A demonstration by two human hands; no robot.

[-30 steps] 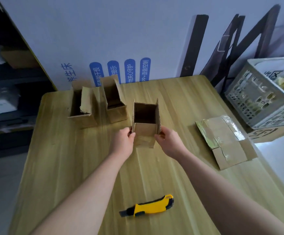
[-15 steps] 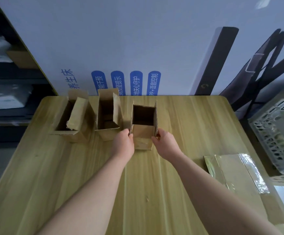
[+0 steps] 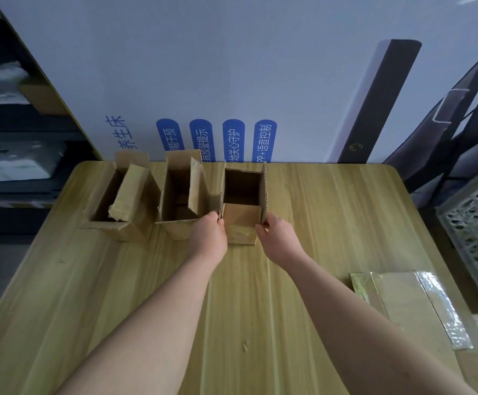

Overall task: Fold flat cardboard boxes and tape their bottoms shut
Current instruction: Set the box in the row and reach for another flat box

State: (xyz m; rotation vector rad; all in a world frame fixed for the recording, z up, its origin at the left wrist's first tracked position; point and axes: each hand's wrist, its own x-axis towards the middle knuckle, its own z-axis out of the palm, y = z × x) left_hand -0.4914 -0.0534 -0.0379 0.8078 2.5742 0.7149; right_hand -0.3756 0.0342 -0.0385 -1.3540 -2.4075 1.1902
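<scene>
An upright, open-topped cardboard box (image 3: 242, 220) stands on the wooden table (image 3: 317, 223) near its far edge. My left hand (image 3: 207, 236) grips the box's left side and my right hand (image 3: 277, 238) grips its right side. Two more folded boxes stand to its left in a row: a middle box (image 3: 180, 195) right beside it and a left box (image 3: 123, 201) with a flap hanging inward. A flat stack of taped cardboard (image 3: 408, 300) lies at the table's right.
A white printed panel (image 3: 232, 81) stands just behind the table. A grey plastic crate (image 3: 477, 232) sits beyond the right edge. Dark shelves (image 3: 12, 138) are at the left.
Both hands have pushed the box away from me to the far side, beside the other two boxes. The view has tilted up, so the yellow utility knife has left the frame.
</scene>
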